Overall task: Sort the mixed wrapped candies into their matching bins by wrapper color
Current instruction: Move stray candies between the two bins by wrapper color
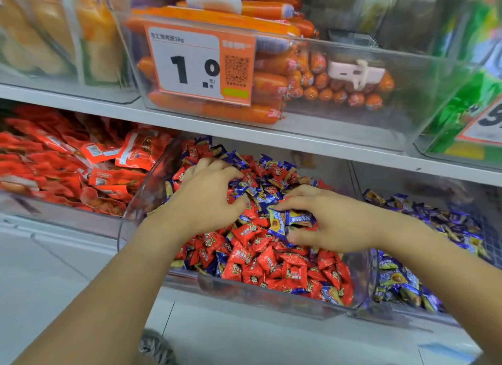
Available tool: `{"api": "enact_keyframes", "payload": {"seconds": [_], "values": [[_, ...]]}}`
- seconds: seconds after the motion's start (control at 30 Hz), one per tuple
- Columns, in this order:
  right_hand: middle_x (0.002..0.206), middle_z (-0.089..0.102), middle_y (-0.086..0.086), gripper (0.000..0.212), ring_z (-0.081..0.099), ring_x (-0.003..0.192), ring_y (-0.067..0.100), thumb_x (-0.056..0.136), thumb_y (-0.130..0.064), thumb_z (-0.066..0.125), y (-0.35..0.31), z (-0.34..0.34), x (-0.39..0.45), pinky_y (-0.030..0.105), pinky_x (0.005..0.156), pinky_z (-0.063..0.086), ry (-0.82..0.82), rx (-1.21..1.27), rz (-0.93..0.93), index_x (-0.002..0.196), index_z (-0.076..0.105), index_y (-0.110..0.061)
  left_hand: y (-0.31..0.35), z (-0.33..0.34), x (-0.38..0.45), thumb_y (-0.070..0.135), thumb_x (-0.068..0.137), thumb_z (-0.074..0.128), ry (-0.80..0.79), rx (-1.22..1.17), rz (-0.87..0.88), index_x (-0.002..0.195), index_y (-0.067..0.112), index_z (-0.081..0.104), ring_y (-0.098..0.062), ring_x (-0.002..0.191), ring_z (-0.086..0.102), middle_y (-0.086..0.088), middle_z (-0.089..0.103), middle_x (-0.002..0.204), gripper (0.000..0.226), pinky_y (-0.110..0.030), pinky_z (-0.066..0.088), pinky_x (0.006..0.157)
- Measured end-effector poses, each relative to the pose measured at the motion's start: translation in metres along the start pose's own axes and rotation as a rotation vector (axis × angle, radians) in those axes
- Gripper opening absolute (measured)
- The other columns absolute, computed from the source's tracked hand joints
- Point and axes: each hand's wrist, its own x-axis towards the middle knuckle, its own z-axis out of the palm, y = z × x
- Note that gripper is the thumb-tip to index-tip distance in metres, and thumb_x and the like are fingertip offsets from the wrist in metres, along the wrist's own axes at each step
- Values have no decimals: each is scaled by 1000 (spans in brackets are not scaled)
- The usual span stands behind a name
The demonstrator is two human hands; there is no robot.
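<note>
The right hand pinched blue-wrapped candies over the clear mixed bin; the left hand dug with curled fingers, its grip unclear. Probably next: the blue bin at right.

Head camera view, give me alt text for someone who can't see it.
Two bare hands dig in a clear bin of mixed red and blue wrapped candies; the right hand pinches blue candies, the left hand rests curled on the pile. A bin of blue candies sits to the right, sausages shelved above.
</note>
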Motion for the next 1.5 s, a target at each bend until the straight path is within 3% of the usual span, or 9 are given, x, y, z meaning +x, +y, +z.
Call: {"api": "enact_keyframes", "payload": {"seconds": [0.13,0.2,0.27,0.43,0.63,0.77,1.0,1.2,1.5], "values": [[143,49,-14,67,47,118,-3,85,-53,69,2,-5,-22,29,106,34,64,-83,47,144,39,-48,14,-4,-7,50,86,63,-197,-159,143,132,31,56,-7,127,45,13,55,134,51,-26,36,105],[130,58,-20,65,44,86,-21,83,-51,73,3,-9,-28,14,83,36,83,-94,74,141,44,-49,14,-1,-9,45,89,65,-323,-90,187,133,31,56,-5,128,45,15,52,136,48,-20,34,104],[117,61,-27,59,44,81,-26,80,-44,77,6,-13,-29,6,78,37,95,-54,81,133,52,-49,15,0,-9,43,88,68,-319,-78,188,132,30,57,-6,128,45,13,53,138,47,-20,34,105],[96,67,-22,40,62,88,-2,78,-29,82,12,-13,-20,20,83,47,191,60,91,113,66,-40,17,-2,-9,26,88,71,-206,-193,141,122,32,64,8,94,53,17,64,113,35,0,33,79],[104,67,-19,45,61,97,-5,76,-45,80,10,-15,-15,19,89,47,173,84,98,118,65,-38,14,-1,-10,16,89,68,-156,-337,102,110,33,68,14,95,54,20,65,100,27,-9,43,80],[124,56,-15,61,51,118,9,70,-68,73,9,-6,-7,41,102,42,126,-38,100,125,59,-44,17,2,-10,22,88,66,-119,-298,132,115,33,65,5,103,54,21,59,110,30,-20,42,94],[85,68,-13,18,61,83,14,86,-39,71,17,8,-7,37,80,49,335,37,62,103,65,-36,43,16,-11,29,88,67,-30,-224,291,130,29,57,-2,120,46,16,55,126,43,-21,35,105],[85,73,-9,18,67,81,4,91,-35,68,20,0,-14,31,80,52,482,184,84,108,67,-33,45,27,0,37,93,60,-163,-20,214,134,28,51,-20,119,51,2,59,123,43,-37,41,100],[77,63,-16,24,62,71,0,92,-37,65,25,-4,-19,25,71,51,522,312,103,114,63,-27,47,31,12,48,88,64,-112,-42,154,119,30,55,-15,98,54,7,54,104,37,-35,42,87]]}}
